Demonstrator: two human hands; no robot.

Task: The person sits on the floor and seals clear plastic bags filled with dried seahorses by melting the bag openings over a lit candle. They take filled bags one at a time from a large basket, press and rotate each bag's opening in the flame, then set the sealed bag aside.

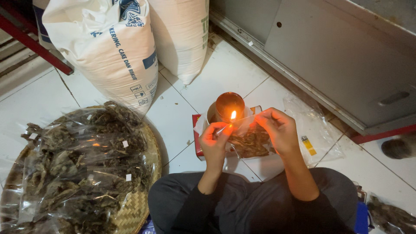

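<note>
Seated on a white tiled floor (182,117), glossy, with thin dark grout lines. Dark trousers (255,203) of soft matte cloth fill the lower frame.

Both hands are raised over a small lamp (229,106), round and amber-brown, with a flame (233,115) burning bright orange-yellow at its near edge. The lamp sits at the back of a low red box (197,138).

Left hand (214,141): thumb and fingers pinched on the left end of a clear plastic bag (247,136). Right hand (279,130): fingers pinched on the right end of the same bag's top edge. The edge is stretched taut between the hands, right at the flame. The bag is thin, shiny and crinkled, packed with dark brown, dry, ragged pieces; its body hangs below the hands, over the red box. Orange light glows on the fingertips.

To the left, a round woven tray (143,203), pale straw weave, heaped with filled bags (78,160) of the same dark dried stuff, glossy film with small white tags.

Behind, two large white woven sacks (117,47) with blue print stand upright, their surfaces coarse and creased.

To the right, a flat empty plastic bag (314,130) lies on the tiles, with a small yellow lighter (308,145) on it. Beyond it, a grey metal cabinet (346,56), smooth with a scuffed lower rail.
</note>
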